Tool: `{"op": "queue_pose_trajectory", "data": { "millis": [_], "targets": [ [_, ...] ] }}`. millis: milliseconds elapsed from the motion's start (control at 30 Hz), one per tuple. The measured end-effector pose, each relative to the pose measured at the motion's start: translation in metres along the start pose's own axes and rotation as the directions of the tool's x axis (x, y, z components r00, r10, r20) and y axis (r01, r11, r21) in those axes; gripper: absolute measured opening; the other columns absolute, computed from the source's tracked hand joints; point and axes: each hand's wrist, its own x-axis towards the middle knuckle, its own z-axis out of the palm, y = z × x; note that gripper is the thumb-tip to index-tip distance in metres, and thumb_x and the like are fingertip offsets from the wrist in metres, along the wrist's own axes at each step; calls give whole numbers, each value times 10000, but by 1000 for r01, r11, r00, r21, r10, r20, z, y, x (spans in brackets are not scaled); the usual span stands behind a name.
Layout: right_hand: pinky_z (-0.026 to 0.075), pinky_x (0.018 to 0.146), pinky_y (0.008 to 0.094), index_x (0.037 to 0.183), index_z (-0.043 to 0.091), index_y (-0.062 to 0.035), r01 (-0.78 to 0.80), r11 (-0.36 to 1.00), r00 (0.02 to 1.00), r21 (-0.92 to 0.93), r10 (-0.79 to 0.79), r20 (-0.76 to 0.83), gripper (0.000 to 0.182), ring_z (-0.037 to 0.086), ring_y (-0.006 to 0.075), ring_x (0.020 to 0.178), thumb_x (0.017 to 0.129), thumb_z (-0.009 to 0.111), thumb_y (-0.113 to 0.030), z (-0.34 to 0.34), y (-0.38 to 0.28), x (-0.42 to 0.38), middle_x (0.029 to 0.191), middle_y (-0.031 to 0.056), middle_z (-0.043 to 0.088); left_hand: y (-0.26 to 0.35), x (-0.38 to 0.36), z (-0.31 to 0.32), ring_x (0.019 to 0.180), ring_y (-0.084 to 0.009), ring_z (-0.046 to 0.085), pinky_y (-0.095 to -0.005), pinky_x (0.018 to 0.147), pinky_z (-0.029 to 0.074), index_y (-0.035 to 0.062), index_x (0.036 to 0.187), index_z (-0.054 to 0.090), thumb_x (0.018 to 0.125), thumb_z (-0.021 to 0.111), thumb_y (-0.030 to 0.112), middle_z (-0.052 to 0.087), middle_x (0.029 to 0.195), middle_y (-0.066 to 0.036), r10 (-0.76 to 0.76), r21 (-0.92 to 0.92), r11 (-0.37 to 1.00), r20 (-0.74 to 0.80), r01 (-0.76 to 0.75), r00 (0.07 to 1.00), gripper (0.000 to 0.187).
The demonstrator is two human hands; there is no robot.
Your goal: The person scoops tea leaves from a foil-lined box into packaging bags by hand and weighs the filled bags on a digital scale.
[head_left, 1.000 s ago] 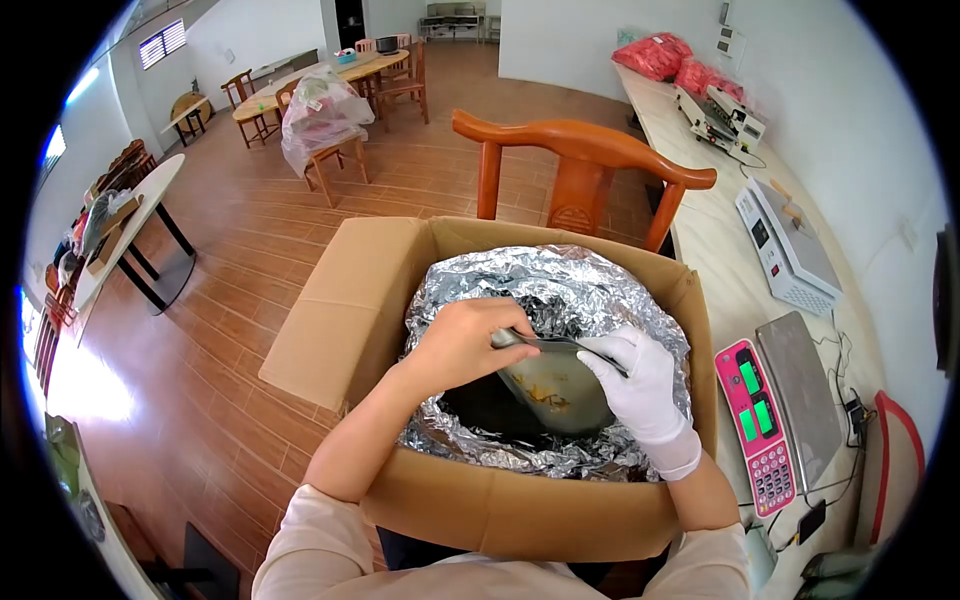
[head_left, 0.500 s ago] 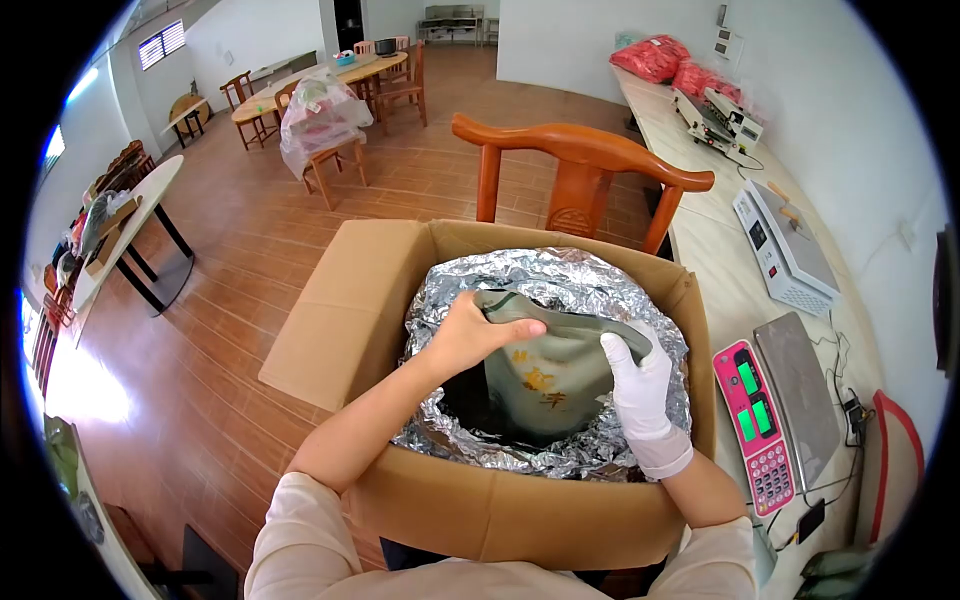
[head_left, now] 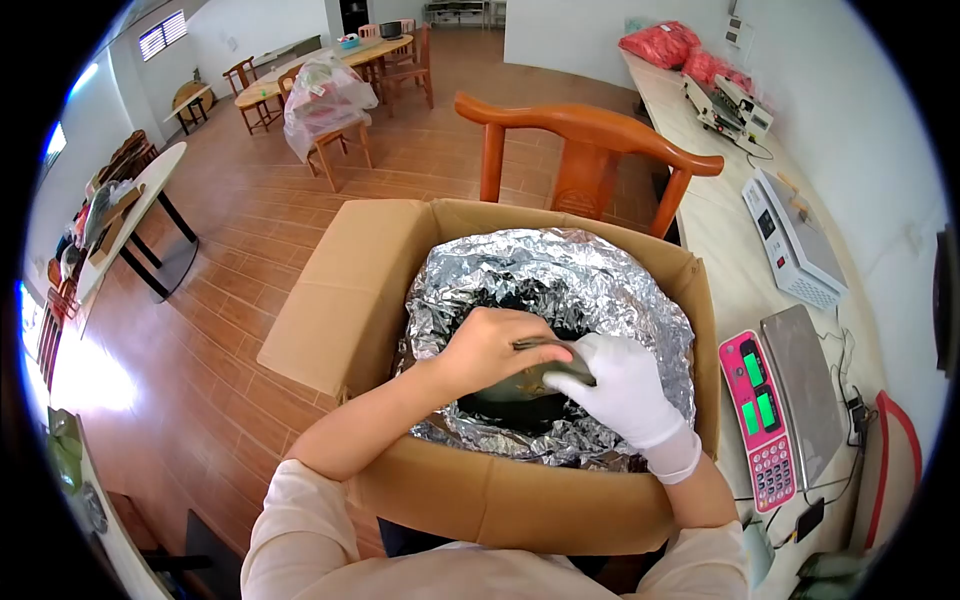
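Observation:
A grey-green pouch (head_left: 512, 388) is low inside a cardboard box (head_left: 500, 500) lined with crumpled silver foil (head_left: 640, 290). My bare left hand (head_left: 495, 345) is closed on the pouch's upper edge, thumb stretched along it. Opposite it, my right hand (head_left: 620, 392), in a white glove, grips the other end of that edge. The two hands are close together, and they hide much of the pouch's front. Dark loose material (head_left: 520, 295) shows within the foil behind and below the pouch; its kind is not clear.
A wooden chair (head_left: 585, 150) stands just beyond the box. Along the right, a bench (head_left: 700, 235) carries a pink scale (head_left: 757, 420) with a metal plate, a white boxy device (head_left: 795, 240) and red bags (head_left: 660, 45). One box flap (head_left: 345, 290) sticks out left.
Both hands have moved closer together and the pouch is lower in the box, its printed front now mostly hidden. The view has shifted slightly.

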Motion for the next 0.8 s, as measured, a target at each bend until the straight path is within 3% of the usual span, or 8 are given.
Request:
{"op": "queue_pose_trajectory", "data": {
  "millis": [67, 233, 300, 400, 500, 533, 667, 800],
  "targets": [
    [454, 510, 336, 712, 643, -118, -1, 998, 1000, -70, 0, -14, 198, 574, 236, 556, 791, 650, -300, 6, 1, -3, 650, 38, 560, -1, -1, 2, 659, -192, 642, -283, 604, 496, 46, 792, 698, 737, 752, 216, 666, 743, -71, -4, -3, 1000, 44, 5, 999, 187],
    [457, 491, 332, 702, 641, -110, -3, 1000, 996, 5, 3, -87, 185, 579, 236, 541, 786, 660, -274, -5, 11, -5, 631, 46, 569, 3, 5, -10, 659, -188, 633, -296, 611, 490, 34, 865, 675, 715, 776, 259, 665, 769, -81, -32, -113, 993, 112, 45, 993, 290],
    [456, 491, 335, 697, 636, -102, 76, 997, 996, 20, -75, -42, 219, 577, 243, 538, 785, 658, -302, -12, 17, -4, 617, 59, 566, 0, 4, -11, 628, -228, 607, -318, 580, 467, 18, 827, 643, 713, 772, 275, 623, 722, -122, -117, -96, 985, 253, 145, 960, 309],
    [457, 492, 340, 695, 633, -95, 80, 997, 995, -11, -79, 62, 271, 580, 246, 548, 791, 644, -348, -19, 24, -4, 596, 75, 555, -12, 0, -6, 516, -183, 492, -302, 496, 407, 4, 734, 614, 747, 746, 226, 532, 590, -89, -79, -110, 989, 199, 103, 977, 258],
    [474, 562, 375, 756, 658, -88, -172, 972, 965, 157, 135, 224, 370, 602, 298, 621, 804, 611, -452, -25, 27, -4, 657, 110, 601, -13, 0, -4, 506, -172, 382, -294, 478, 364, -11, 689, 526, 797, 698, 155, 425, 568, -93, 4, -121, 993, 106, 9, 994, 263],
    [450, 538, 373, 729, 635, -49, -149, 965, 977, 214, 110, 183, 338, 577, 319, 579, 788, 656, -381, -21, 32, -5, 633, 145, 576, -13, 0, -1, 515, -167, 386, -289, 487, 367, -11, 700, 528, 805, 691, 154, 432, 581, -90, -13, -139, 990, 86, 25, 996, 254],
    [477, 600, 360, 831, 649, -77, -129, 971, 991, 200, 117, 68, 286, 606, 294, 681, 804, 626, -361, -10, 32, -7, 747, 109, 610, -21, -2, 7, 540, -141, 398, -279, 515, 378, -18, 752, 537, 837, 658, 152, 446, 618, -83, -146, -145, 978, 54, 152, 988, 225],
    [466, 578, 371, 796, 614, -69, -83, 973, 990, 216, 106, -93, 247, 583, 297, 649, 798, 641, -315, 11, 30, -8, 718, 102, 571, -10, 3, 6, 549, -137, 414, -282, 524, 385, -15, 787, 554, 847, 647, 163, 469, 628, -90, -173, -118, 977, 58, 178, 983, 210]
  ]
}}
